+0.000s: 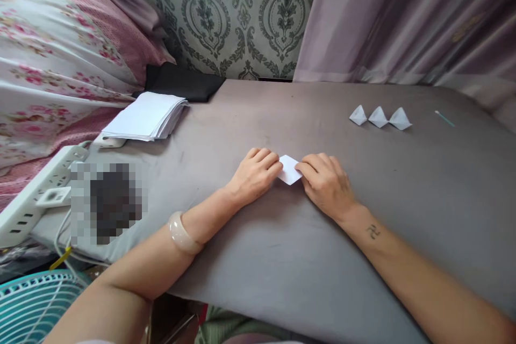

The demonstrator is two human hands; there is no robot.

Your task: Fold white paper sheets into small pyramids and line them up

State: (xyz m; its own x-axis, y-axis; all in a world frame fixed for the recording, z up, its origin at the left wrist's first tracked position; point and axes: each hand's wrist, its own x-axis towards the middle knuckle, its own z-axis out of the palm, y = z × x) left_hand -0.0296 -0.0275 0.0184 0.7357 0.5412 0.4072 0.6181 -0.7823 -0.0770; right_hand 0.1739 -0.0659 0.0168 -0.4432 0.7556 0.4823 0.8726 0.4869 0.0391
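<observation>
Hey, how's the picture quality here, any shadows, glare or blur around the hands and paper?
Head view: soft light, with faint shadows near the left hand and right hand; head view: the folded paper is bright white, its creases hard to make out; head view: small highlights on the bracelet; head view: a pixelated patch hides whatever lies there.

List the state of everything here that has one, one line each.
Paper: folded, diamond-shaped, held
Left hand: closed on the paper's left side
Right hand: pinching its right side
Three pieces: folded, in a row
Stack: piled, edges uneven
Swab: lying flat
Bracelet: worn, left arm
Fan: on or off, cannot tell
</observation>
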